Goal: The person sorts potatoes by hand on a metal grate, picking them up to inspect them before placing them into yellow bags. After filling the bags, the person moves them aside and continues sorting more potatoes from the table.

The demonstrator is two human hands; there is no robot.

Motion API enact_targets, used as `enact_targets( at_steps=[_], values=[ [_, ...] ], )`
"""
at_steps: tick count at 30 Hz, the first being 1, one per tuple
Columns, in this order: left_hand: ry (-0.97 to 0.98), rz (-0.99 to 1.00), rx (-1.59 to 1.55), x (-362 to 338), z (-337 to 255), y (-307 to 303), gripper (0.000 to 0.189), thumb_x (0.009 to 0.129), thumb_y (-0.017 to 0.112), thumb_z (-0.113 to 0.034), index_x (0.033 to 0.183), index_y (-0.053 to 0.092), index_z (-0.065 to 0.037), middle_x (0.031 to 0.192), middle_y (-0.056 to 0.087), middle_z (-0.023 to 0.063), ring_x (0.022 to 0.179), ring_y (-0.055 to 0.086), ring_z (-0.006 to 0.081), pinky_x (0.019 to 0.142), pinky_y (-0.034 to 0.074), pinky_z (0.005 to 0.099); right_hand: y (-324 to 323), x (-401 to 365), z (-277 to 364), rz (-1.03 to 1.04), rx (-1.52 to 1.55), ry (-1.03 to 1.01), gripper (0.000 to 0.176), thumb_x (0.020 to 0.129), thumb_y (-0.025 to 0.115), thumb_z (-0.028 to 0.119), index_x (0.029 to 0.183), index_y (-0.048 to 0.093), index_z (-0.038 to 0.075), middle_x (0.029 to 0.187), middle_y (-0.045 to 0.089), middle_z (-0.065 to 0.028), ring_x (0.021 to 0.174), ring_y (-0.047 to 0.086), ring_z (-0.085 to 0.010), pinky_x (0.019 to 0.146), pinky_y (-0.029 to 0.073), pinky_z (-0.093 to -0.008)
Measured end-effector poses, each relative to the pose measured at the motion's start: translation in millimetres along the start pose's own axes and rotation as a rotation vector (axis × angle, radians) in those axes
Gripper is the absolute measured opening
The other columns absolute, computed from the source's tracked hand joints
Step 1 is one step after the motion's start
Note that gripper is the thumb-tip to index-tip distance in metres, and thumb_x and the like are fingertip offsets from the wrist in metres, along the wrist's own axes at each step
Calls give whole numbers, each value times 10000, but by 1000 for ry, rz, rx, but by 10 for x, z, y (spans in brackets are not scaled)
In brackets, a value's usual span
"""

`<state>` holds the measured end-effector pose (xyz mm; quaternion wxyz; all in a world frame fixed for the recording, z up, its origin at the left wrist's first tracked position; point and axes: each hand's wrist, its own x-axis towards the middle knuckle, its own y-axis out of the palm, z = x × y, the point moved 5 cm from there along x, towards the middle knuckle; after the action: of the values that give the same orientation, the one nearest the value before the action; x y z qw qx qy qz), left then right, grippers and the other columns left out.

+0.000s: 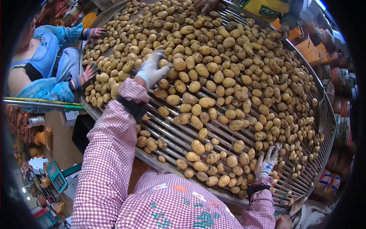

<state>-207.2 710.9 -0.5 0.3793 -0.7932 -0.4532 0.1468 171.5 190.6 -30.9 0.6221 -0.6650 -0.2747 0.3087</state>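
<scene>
My left hand (151, 71), in a pale work glove, reaches over the left part of a slatted metal sorting table (167, 131). Its fingers and thumb are spread, with a potato (163, 63) in the gap between them; I cannot make out a firm grip. Lower right, my right hand (265, 162) lies with fingers apart against potatoes (260, 136) on the slats. That glove is white with blue print on the back. Loose potatoes, some dirt-stained, cover much of the table, thickest toward the far side. Checked sleeves with dark cuffs cover both my arms.
At the left edge a person in blue (45, 53) has both hands by the potatoes. More hands (206, 5) work at the far side. A raised metal rim (322, 86) borders the table. A green-framed scale display (57, 177) stands lower left; filled sacks (339, 103) line the right.
</scene>
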Motion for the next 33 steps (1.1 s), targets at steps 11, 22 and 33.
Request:
enact_targets(
  at_steps=[11, 22, 33],
  values=[
    [80, 669, 507, 26, -736, 497, 549, 813, 672, -171, 1358, 612, -139, 1505, 437, 213, 1365, 467, 423, 1135, 424, 436, -99, 29, 50, -40, 29, -34, 618, 969, 584, 249, 1512, 440, -9, 1632, 266, -273, 1479, 289, -488, 1204, 263, -568],
    [-448, 467, -1346, -681, -675, 475, 496, 959, 596, -111, 1446, 514, -65, 1440, 525, 187, 1326, 551, 322, 942, 611, 447, -85, 14, 44, -36, 52, -49, 623, 984, 575, 260, 1534, 425, 10, 1662, 221, -250, 1510, 253, -454, 1231, 236, -527],
    [-519, 146, -2523, -2031, -950, 760, 661, 1024, 498, -463, 1542, 416, -60, 1577, 379, 259, 1452, 364, 496, 996, 496, 709, -22, 27, 13, -131, 5, -117, 627, 969, 588, 259, 1519, 437, -2, 1615, 308, -270, 1483, 297, -461, 1216, 239, -555]
  ],
)
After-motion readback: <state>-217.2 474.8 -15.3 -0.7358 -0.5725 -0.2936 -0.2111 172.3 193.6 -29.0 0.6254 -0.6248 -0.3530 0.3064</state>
